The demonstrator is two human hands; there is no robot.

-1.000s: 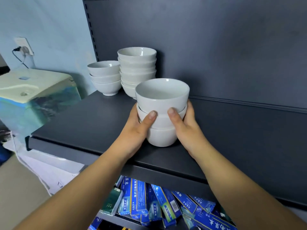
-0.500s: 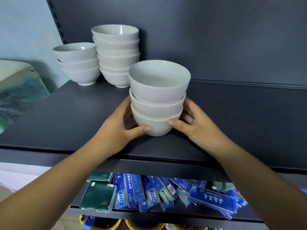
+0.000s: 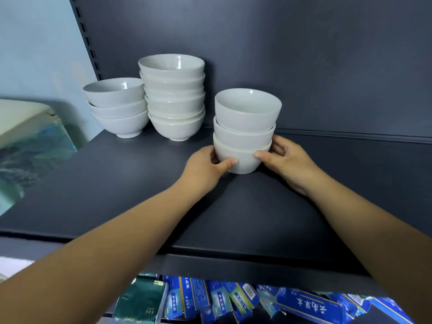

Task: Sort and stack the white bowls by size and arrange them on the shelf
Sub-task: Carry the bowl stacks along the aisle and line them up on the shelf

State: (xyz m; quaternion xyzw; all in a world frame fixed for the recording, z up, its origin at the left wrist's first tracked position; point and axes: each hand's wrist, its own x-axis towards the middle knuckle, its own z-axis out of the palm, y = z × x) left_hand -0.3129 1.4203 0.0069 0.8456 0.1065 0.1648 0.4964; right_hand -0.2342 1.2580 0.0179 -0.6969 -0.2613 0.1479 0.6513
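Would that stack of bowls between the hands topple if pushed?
This stack likely slides if pushed low, where the left hand and right hand grip its bottom bowl. Its narrow foot makes a high push risky. Glossy glaze suggests slippery, breakable.

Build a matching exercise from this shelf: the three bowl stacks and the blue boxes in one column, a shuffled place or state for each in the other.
1. left stack of bowls
2. middle stack of bowls
3. right stack of bowls
4. blue boxes

A. below the dark shelf
B. gripped by the left hand and right hand
C. tallest stack
D. nearest the light blue wall

Pairs: 1-D, 2-C, 3-B, 4-A
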